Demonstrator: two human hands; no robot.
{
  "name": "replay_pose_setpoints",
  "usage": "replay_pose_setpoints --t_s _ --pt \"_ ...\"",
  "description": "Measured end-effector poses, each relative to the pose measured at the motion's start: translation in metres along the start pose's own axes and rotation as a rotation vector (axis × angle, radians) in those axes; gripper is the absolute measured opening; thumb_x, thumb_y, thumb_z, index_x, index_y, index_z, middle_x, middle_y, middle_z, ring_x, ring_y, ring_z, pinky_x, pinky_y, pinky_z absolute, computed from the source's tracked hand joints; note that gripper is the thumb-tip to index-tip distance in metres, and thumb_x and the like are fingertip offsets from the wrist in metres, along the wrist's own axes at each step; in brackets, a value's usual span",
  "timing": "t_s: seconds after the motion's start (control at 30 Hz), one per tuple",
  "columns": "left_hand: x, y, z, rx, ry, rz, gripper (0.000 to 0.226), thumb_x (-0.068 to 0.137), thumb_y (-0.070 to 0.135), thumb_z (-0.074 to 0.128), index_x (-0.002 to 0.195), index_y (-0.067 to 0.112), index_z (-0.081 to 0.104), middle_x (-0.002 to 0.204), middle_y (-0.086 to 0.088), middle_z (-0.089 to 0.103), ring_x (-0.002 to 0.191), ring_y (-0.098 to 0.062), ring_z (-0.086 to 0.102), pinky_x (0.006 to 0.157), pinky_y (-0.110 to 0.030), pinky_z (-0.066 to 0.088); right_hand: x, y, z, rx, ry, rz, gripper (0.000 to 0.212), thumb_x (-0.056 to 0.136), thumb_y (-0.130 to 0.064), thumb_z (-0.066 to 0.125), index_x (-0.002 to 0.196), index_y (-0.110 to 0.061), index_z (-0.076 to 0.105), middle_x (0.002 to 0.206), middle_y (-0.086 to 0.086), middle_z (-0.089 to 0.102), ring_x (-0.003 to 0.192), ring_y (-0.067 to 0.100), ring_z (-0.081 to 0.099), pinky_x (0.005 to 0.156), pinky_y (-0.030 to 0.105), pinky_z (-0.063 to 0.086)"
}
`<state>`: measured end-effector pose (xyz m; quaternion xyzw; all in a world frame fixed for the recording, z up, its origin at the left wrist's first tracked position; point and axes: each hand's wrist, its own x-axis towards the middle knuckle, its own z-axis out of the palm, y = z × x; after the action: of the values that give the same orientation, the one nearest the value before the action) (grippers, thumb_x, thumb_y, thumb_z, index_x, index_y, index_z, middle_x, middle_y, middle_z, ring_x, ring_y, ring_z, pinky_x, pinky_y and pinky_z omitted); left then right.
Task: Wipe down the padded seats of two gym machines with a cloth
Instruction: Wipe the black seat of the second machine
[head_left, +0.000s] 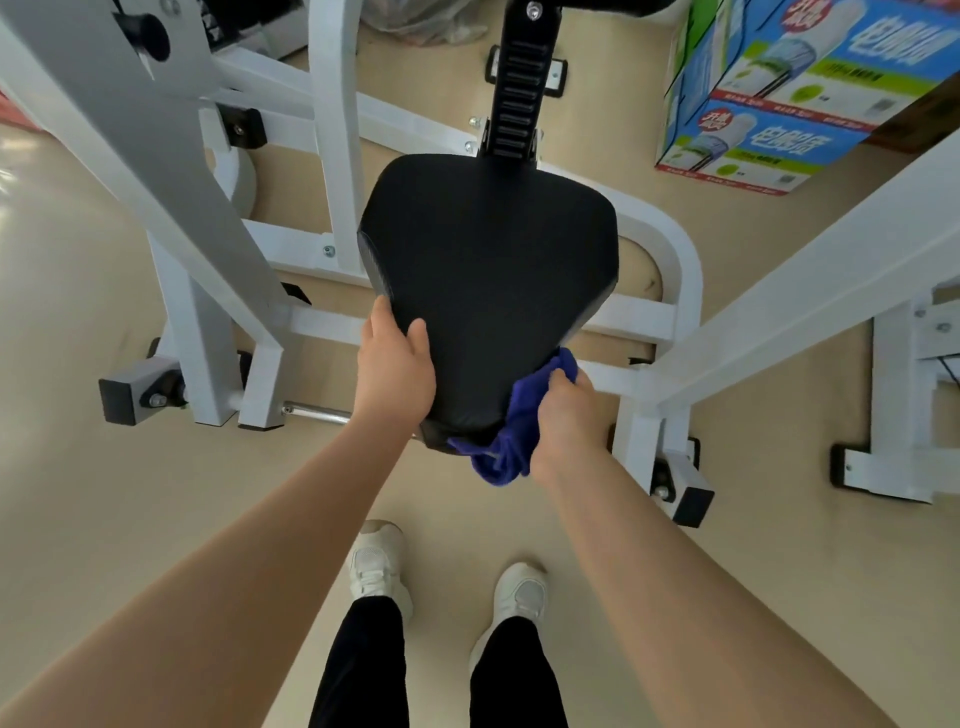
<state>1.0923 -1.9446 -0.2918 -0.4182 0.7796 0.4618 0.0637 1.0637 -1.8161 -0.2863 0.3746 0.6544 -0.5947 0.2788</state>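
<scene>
A black padded seat (488, 270), roughly triangular with its narrow end toward me, sits on a white gym machine frame (332, 156). My left hand (392, 364) grips the seat's near left edge, thumb on top. My right hand (566, 415) is closed on a blue cloth (514, 431), pressing it against the seat's near right edge. Part of the cloth hangs below the seat's tip.
A black ribbed seat post (519, 88) rises behind the seat. White frame bars run on the left (197, 291) and right (810, 291). Stacked printed cardboard boxes (769, 104) stand at the back right. My white shoes (376, 566) rest on the beige floor.
</scene>
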Motion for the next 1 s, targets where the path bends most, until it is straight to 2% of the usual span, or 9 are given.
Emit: replay_pose_setpoints --t_s 0.07,0.17,0.27,0.37,0.57,0.77,0.83,0.93,1.0 --pt "0.009 0.0 0.001 -0.064 -0.007 -0.028 0.046 0.099 0.03 0.028 0.141 0.014 0.029 0.142 -0.008 0.039 0.124 -0.026 0.043 0.101 -0.04 0.037 0.02 -0.01 0.006 0.067 0.091 0.078 0.027 0.097 -0.01 0.034 0.108 -0.019 0.056 0.074 -0.002 0.054 0.068 0.019 0.051 0.056 0.023 0.043" --pt "0.022 0.001 -0.003 -0.12 -0.032 -0.018 0.041 0.097 0.034 0.03 0.134 0.017 0.037 0.136 -0.004 0.045 0.119 -0.023 0.047 0.099 -0.039 0.039 0.044 -0.025 0.008 0.125 0.163 0.108 0.027 0.095 -0.012 0.037 0.109 -0.018 0.059 0.07 -0.002 0.051 0.056 0.014 0.046 0.048 0.022 0.037" --pt "0.036 0.005 -0.008 -0.098 -0.014 -0.026 0.044 0.096 0.033 0.032 0.136 0.017 0.036 0.138 -0.003 0.042 0.124 -0.023 0.043 0.104 -0.042 0.036 0.032 -0.022 0.005 0.106 0.099 0.008 0.033 0.094 -0.011 0.038 0.116 -0.024 0.058 0.091 -0.001 0.062 0.079 0.019 0.058 0.073 0.03 0.05" --pt "0.046 0.023 -0.007 0.024 0.052 -0.081 0.054 0.095 0.033 0.033 0.145 0.014 0.025 0.151 -0.007 0.025 0.14 -0.027 0.02 0.115 -0.048 0.019 0.018 -0.015 0.001 -0.022 0.068 -0.095 0.029 0.095 -0.012 0.038 0.113 -0.026 0.057 0.104 -0.002 0.064 0.099 0.021 0.06 0.094 0.039 0.048" --pt "0.075 0.056 -0.004 0.254 0.006 0.078 0.056 0.097 0.032 0.035 0.148 0.015 0.017 0.158 -0.008 0.001 0.146 -0.024 -0.004 0.117 -0.041 -0.001 0.093 -0.067 0.004 -0.043 0.264 -0.084 0.031 0.095 -0.011 0.036 0.117 -0.021 0.055 0.096 0.002 0.058 0.088 0.023 0.055 0.074 0.03 0.044" --pt "0.091 0.052 -0.005 0.409 -0.029 0.088 0.054 0.096 0.029 0.035 0.146 0.012 0.021 0.158 -0.011 0.002 0.145 -0.027 -0.003 0.116 -0.043 -0.002 0.062 -0.054 -0.004 -0.248 0.217 -0.135 0.04 0.091 -0.008 0.035 0.122 -0.025 0.053 0.107 0.007 0.063 0.095 0.028 0.059 0.091 0.043 0.049" --pt "0.093 0.06 0.0 0.437 -0.059 0.119 0.056 0.096 0.03 0.035 0.147 0.013 0.019 0.158 -0.011 0.0 0.145 -0.028 -0.003 0.117 -0.044 -0.002 0.069 -0.062 -0.002 -0.21 0.22 -0.139 0.041 0.094 -0.007 0.034 0.129 -0.023 0.05 0.115 0.003 0.06 0.101 0.023 0.056 0.093 0.037 0.045" --pt "0.106 0.073 0.007 0.465 -0.064 0.202 0.058 0.096 0.032 0.036 0.148 0.014 0.017 0.158 -0.011 0.0 0.145 -0.028 -0.004 0.117 -0.043 -0.001 0.104 -0.094 -0.003 -0.079 0.205 -0.102 0.04 0.096 -0.004 0.032 0.127 -0.02 0.053 0.108 0.005 0.057 0.086 0.019 0.054 0.075 0.028 0.045" --pt "0.12 0.079 0.007 0.472 -0.057 0.242 0.059 0.097 0.032 0.036 0.148 0.013 0.015 0.158 -0.009 0.004 0.145 -0.026 -0.001 0.116 -0.043 0.0 0.124 -0.121 -0.004 -0.237 0.155 -0.011 0.039 0.096 -0.005 0.032 0.122 -0.02 0.056 0.091 0.006 0.057 0.068 0.018 0.048 0.057 0.026 0.04"
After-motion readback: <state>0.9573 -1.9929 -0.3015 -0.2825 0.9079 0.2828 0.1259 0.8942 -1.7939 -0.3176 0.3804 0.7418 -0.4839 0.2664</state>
